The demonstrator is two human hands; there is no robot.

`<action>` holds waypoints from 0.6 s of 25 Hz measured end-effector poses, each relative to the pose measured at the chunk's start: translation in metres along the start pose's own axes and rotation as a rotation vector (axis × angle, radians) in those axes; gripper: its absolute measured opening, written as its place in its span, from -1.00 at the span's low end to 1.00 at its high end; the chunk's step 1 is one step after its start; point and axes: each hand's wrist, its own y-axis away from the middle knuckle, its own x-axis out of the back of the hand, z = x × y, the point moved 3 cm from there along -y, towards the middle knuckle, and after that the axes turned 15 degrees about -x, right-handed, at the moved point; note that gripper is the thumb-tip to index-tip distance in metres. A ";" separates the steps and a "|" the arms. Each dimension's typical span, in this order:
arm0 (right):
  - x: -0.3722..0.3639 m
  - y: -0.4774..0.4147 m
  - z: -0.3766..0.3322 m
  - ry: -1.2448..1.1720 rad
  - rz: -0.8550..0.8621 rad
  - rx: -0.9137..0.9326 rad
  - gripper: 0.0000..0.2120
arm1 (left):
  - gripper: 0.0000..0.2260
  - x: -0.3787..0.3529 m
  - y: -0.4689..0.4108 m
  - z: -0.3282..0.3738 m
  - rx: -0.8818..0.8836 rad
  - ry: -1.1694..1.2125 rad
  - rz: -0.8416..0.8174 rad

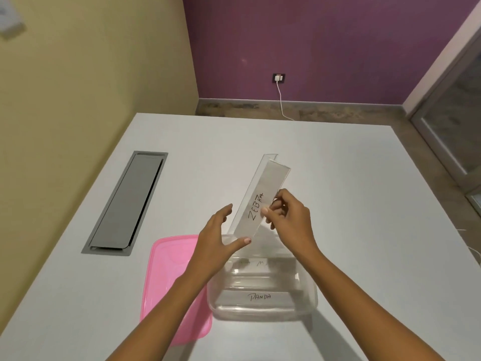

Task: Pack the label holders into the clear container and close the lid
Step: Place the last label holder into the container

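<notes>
Head view: the right hand (285, 214) pinches the "ZEBRA" label holder (260, 196) along its right edge, thumb on the front and fingers behind, holding it tilted with its lower end over the far rim of the clear container (263, 308). The left hand (218, 241) is spread, its thumb touching the holder's bottom corner as if steadying it, not clamped on anything. The holder is not yet inside the container.

Judging from this view, packing is partway along: 1 holder marked "PANDA" (260, 297) already lies flat in the near part of the container, and at least 1 more with faint writing (260, 264) lies farther back, though the clear plastic makes an exact count hard. The ZEBRA holder looks longer than the container is deep, so it probably needs turning crosswise like the others. After that the lid remains to be fitted.

The pink lid (171, 280) lies flat on the white counter (351, 204) just left of the container, partly under the left forearm, within easy reach. A grey cable hatch (125, 201) sits well to the left, out of the way. No other loose holders show on the counter.
</notes>
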 end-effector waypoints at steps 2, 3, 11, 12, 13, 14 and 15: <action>-0.005 0.017 0.006 -0.030 -0.068 -0.062 -0.88 | -0.22 -0.002 0.005 0.004 -0.031 -0.021 -0.052; -0.007 0.024 0.010 -0.058 -0.110 -0.090 -0.87 | -0.24 -0.004 0.008 0.006 -0.056 -0.033 -0.078; 0.008 0.046 0.044 -0.177 -0.190 -0.212 -0.66 | -0.37 0.001 0.036 0.016 -0.215 -0.311 -0.143; 0.016 0.047 0.050 -0.217 -0.151 -0.224 -0.63 | -0.37 0.003 0.038 0.016 -0.224 -0.360 -0.166; 0.024 0.047 0.055 -0.264 -0.110 -0.239 -0.63 | -0.37 0.005 0.041 0.015 -0.234 -0.418 -0.195; 0.033 0.048 0.061 -0.302 -0.078 -0.256 -0.64 | -0.38 0.006 0.044 0.014 -0.243 -0.476 -0.231; 0.039 0.050 0.067 -0.314 -0.059 -0.268 -0.65 | -0.37 0.007 0.046 0.012 -0.246 -0.523 -0.271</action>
